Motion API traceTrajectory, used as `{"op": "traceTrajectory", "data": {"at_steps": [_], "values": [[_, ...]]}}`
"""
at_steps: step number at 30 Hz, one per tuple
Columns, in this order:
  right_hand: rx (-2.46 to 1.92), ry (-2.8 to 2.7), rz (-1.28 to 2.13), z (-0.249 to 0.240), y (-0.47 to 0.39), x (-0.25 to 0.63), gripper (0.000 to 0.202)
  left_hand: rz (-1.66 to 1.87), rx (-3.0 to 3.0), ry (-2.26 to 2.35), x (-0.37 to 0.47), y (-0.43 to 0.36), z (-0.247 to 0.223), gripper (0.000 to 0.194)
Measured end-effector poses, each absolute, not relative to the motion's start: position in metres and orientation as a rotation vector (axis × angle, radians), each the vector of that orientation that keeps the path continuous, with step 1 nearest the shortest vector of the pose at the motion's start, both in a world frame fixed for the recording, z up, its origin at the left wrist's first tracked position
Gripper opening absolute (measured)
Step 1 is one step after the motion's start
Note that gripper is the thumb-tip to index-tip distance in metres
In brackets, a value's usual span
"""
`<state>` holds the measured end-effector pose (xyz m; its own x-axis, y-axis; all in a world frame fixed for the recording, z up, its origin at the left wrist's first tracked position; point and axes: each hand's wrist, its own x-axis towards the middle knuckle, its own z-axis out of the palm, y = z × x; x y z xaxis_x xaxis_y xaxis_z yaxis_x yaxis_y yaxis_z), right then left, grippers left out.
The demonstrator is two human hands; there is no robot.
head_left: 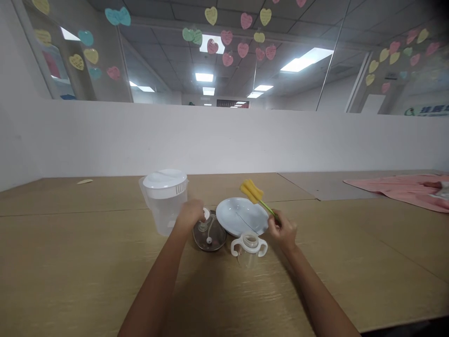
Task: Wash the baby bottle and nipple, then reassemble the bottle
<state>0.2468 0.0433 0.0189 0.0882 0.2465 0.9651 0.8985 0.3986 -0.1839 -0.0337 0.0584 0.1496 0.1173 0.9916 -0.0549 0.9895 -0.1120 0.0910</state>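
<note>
My right hand is closed around the green handle of a bottle brush, whose yellow sponge head points up and left over the white plate. My left hand, slightly blurred, pinches a small white piece, perhaps a bottle part, above the dark oval tray. On that tray lie a clear part and a thin straw with a white ball end. A clear baby bottle with two white handles stands upright and uncapped in front of the plate.
A translucent pitcher with a white lid stands left of the tray. A pale flat piece lies far left on the wooden table. At far right, a person's hand rests on a pink cloth. A white wall closes off the back.
</note>
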Motion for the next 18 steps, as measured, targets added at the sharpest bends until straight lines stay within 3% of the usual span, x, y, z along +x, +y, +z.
{"op": "traceTrajectory", "data": {"at_steps": [5,10,18], "values": [[-1.115,-1.431,-0.703,0.019,0.044,0.247,0.017,-0.185,2.266,2.017,-0.028,0.071,0.129,0.031],[-1.145,-1.433,-0.720,0.019,0.044,0.247,0.018,-0.293,2.258,1.983,-0.026,0.068,0.126,0.029],[-1.149,-1.450,-0.727,0.020,0.044,0.245,0.019,-0.269,2.299,1.979,-0.026,0.070,0.120,0.031]]}}
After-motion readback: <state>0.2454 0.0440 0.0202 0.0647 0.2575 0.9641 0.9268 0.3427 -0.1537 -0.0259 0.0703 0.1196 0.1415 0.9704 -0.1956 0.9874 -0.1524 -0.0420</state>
